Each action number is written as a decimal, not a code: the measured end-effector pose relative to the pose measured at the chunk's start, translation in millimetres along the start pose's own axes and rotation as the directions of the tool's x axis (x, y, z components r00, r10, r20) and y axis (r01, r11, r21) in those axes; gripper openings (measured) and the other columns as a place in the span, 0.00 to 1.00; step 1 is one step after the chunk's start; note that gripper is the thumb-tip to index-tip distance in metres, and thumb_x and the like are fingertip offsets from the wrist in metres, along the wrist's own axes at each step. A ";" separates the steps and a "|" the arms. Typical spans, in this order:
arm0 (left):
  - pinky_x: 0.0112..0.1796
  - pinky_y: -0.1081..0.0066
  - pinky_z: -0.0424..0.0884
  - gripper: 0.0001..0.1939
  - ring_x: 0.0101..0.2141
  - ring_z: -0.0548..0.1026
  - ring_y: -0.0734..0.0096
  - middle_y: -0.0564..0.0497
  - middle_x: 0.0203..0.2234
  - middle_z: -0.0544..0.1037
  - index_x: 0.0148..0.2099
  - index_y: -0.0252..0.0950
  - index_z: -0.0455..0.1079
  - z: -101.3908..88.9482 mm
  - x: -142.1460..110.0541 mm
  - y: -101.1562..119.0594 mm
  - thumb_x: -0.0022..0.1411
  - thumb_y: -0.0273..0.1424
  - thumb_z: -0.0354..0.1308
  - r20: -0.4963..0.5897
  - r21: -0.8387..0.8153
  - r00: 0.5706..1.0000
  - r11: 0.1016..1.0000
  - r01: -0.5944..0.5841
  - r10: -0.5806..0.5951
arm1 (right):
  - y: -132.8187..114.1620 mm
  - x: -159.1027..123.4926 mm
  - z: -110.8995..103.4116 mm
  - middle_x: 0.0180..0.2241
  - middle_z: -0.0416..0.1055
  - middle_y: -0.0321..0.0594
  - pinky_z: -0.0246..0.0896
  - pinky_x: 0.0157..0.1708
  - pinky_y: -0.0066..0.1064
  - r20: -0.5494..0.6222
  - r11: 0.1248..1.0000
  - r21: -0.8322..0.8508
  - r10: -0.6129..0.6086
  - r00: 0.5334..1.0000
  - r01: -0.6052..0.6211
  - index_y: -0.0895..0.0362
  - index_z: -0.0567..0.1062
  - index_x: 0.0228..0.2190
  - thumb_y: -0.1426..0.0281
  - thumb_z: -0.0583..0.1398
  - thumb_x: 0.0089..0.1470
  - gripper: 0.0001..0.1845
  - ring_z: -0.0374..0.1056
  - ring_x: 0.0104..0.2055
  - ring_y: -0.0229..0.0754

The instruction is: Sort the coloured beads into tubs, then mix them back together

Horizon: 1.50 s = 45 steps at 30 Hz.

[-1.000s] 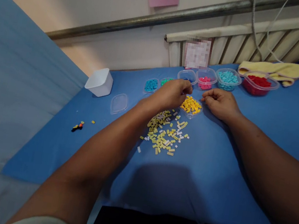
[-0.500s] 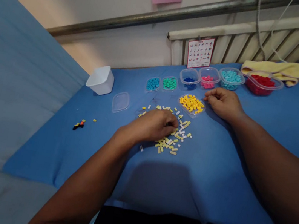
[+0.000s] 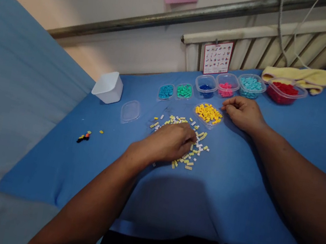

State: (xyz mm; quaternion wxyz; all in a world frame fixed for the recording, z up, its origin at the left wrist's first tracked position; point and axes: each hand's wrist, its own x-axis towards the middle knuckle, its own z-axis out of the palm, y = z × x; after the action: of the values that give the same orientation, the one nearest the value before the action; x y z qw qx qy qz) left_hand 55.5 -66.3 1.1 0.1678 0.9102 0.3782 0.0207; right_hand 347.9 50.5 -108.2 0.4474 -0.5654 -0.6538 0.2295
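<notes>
Pale bricks (image 3: 202, 136) under & around L hand (image 3: 175, 140), R hand (image 3: 244, 112) nr yellow-brick tub (image 3: 209, 125), both curled, can't tell grip

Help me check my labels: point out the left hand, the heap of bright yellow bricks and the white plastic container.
Left hand (image 3: 174, 141): head view, back of the hand.
Heap of bright yellow bricks (image 3: 208, 113): head view, middle of its top.
White plastic container (image 3: 114, 91): head view, outer side wall.

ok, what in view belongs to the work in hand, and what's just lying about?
In the work, apparently:
left hand, over loose pale bricks
right hand, beside the tub of yellow bricks
probably the other brick tubs behind

Likely just lying about:
yellow cloth
black-and-orange cluster
white box, unsure
</notes>
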 end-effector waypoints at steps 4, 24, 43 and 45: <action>0.52 0.60 0.79 0.16 0.45 0.83 0.58 0.45 0.47 0.86 0.54 0.37 0.82 -4.8 25.1 -4.4 0.72 0.25 0.56 -0.099 -0.024 0.990 0.995 0.095 -0.097 | 0.2 0.6 -0.2 0.38 0.88 0.40 0.80 0.48 0.46 0.011 1.000 0.002 -0.004 1.000 0.004 0.52 0.87 0.40 0.70 0.64 0.56 0.13 0.83 0.41 0.51; 0.57 0.58 0.79 0.19 0.51 0.85 0.55 0.44 0.52 0.88 0.57 0.37 0.84 -13.1 -32.8 -121.9 0.72 0.33 0.57 -0.409 -0.178 0.767 0.867 0.465 -0.495 | -0.9 -7.0 -0.8 0.43 0.89 0.42 0.76 0.53 0.46 0.248 0.910 -0.138 -0.351 0.903 0.392 0.50 0.89 0.39 0.63 0.65 0.60 0.12 0.83 0.47 0.54; 0.62 0.59 0.77 0.18 0.57 0.83 0.59 0.44 0.55 0.86 0.60 0.37 0.82 16.4 -48.3 -114.5 0.78 0.30 0.53 -0.373 -0.095 0.901 0.975 0.202 -0.223 | -21.7 -25.6 -3.2 0.64 0.81 0.48 0.62 0.74 0.63 0.396 0.845 -0.130 -0.436 0.808 0.519 0.50 0.85 0.60 0.56 0.58 0.72 0.25 0.73 0.70 0.64; 0.62 0.59 0.77 0.17 0.55 0.84 0.61 0.44 0.54 0.87 0.59 0.37 0.82 19.1 -44.5 -108.1 0.79 0.31 0.53 -0.420 -0.129 0.890 0.982 0.135 -0.178 | -22.9 -27.1 -2.0 0.60 0.84 0.46 0.65 0.73 0.63 0.426 0.827 -0.116 -0.459 0.780 0.550 0.49 0.86 0.58 0.55 0.56 0.74 0.24 0.75 0.69 0.63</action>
State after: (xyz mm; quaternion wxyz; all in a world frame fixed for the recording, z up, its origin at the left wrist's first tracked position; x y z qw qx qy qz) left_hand -46.7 -31.6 -47.7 0.1254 0.8406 0.4764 0.2253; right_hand 336.3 18.7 -97.5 0.2875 -0.3612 -0.8780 0.1267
